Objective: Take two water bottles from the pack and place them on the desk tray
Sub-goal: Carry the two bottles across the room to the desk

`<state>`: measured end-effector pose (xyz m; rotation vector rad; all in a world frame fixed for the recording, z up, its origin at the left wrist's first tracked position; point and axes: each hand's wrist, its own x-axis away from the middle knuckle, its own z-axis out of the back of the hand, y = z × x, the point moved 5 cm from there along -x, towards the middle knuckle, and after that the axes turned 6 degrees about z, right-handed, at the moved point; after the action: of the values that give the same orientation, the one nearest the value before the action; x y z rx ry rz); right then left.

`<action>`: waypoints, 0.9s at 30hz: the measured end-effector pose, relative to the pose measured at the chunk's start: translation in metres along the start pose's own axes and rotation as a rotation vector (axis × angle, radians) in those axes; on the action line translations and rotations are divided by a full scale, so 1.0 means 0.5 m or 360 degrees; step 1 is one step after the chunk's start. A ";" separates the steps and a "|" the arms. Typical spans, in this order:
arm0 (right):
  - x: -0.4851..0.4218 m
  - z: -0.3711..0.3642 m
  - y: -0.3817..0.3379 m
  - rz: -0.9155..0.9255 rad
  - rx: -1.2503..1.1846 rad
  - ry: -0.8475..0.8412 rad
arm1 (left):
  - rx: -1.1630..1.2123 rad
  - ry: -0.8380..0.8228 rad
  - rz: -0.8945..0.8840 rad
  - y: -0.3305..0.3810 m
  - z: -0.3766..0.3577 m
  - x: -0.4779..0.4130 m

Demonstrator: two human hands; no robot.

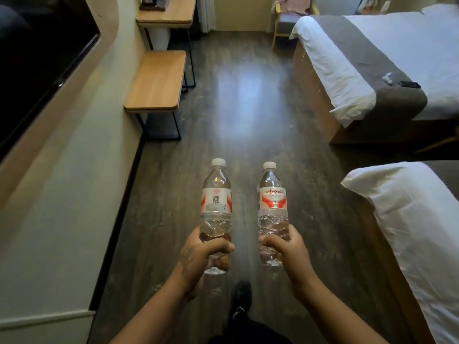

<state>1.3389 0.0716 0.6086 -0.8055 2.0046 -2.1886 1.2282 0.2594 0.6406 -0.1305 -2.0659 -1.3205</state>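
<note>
Lower centre-left of the frame: the left hand (206,252) grips the left bottle (216,214) around its lower body, upright above the floor (248,100). Just right, the right hand (285,247) holds the right bottle (272,214) likewise. Risk: both grips sit low on thin ribbed plastic, so either bottle may tip or slip in transit. Both are clear, full, white-capped, red-and-white labelled. The bench (166,13), upper left, lies well ahead; no tray is discernible.
</note>
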 end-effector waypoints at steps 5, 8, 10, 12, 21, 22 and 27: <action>-0.250 -0.030 -0.107 -0.0007 0.0033 -0.0056 | 0.0098 -0.0003 0.0005 0.174 -0.011 -0.190; -0.386 -0.052 -0.165 -0.0018 0.0023 -0.0062 | 0.0130 -0.0020 0.0000 0.264 -0.005 -0.303; -0.478 -0.069 -0.199 -0.0019 0.0003 -0.0050 | 0.0132 -0.0001 -0.0006 0.319 0.006 -0.383; -0.575 -0.089 -0.229 -0.0019 -0.0013 -0.0034 | 0.0129 0.0011 -0.0019 0.382 0.015 -0.466; -1.022 -0.204 -0.375 -0.0052 0.0016 0.0060 | 0.0044 -0.0008 0.0015 0.685 0.099 -0.881; -1.070 -0.219 -0.397 -0.0051 0.0016 0.0069 | 0.0023 -0.0004 0.0015 0.723 0.111 -0.923; -1.293 -0.278 -0.495 -0.0054 0.0007 0.0084 | 0.0047 -0.0065 0.0058 0.893 0.139 -1.117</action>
<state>1.9105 0.4858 0.6275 -0.7947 2.0237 -2.2554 1.8113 0.6787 0.6396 -0.1824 -2.1067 -1.2746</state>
